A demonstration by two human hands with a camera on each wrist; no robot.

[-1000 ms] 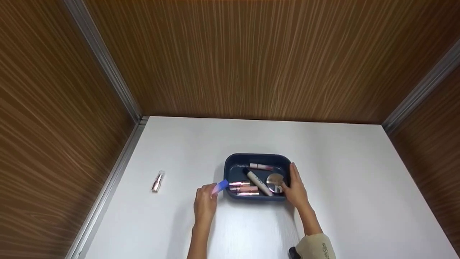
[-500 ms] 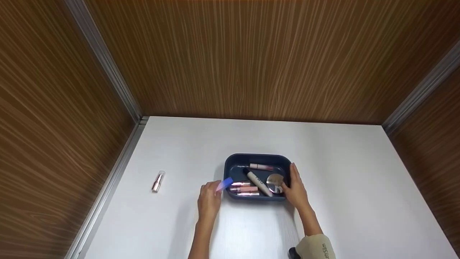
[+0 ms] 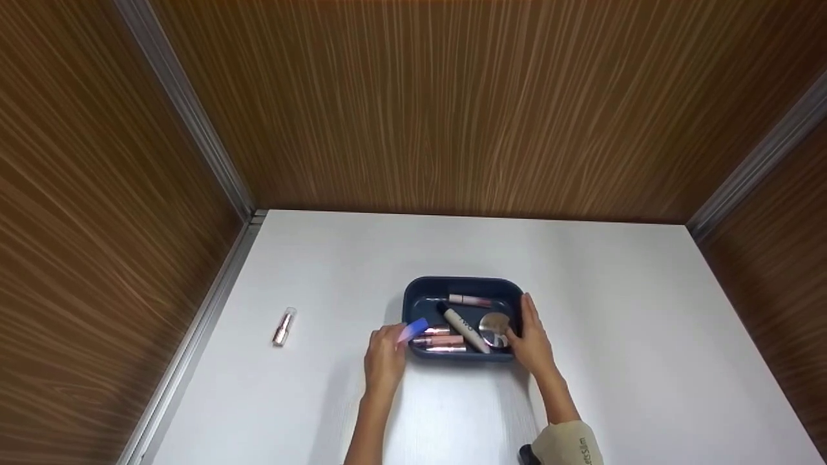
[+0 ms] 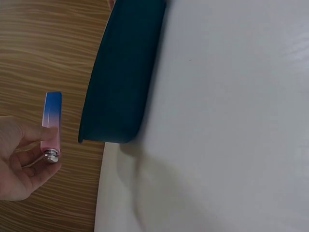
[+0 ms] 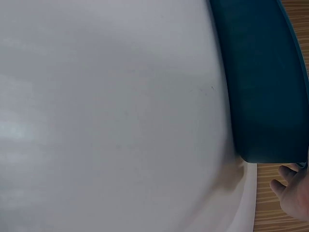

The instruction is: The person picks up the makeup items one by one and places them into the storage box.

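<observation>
My left hand [image 3: 386,361] pinches a slim tube, blue fading to pink [image 4: 52,116], between thumb and fingers. A silver end shows at the tube's bottom in the left wrist view. In the head view its blue end overlaps the left rim of a dark blue box [image 3: 464,282]. My right hand [image 3: 535,349] grips the box's right wall, thumb over the rim and fingers along the outside. Inside lie a white tube with a black cap [image 3: 466,328], a round shiny compact [image 3: 494,323], a pale lip gloss tube [image 3: 470,300] and several pink tubes [image 3: 446,340].
A clear-capped rose-gold tube [image 3: 284,327] lies alone on the white table [image 3: 336,258], well left of the box. Wood-grain panels [image 3: 420,116] enclose the table at the back and both sides.
My left hand has moved right with the blue-and-pink tube, whose blue end has come over the box's left rim. The right hand and the box have stayed in place.
</observation>
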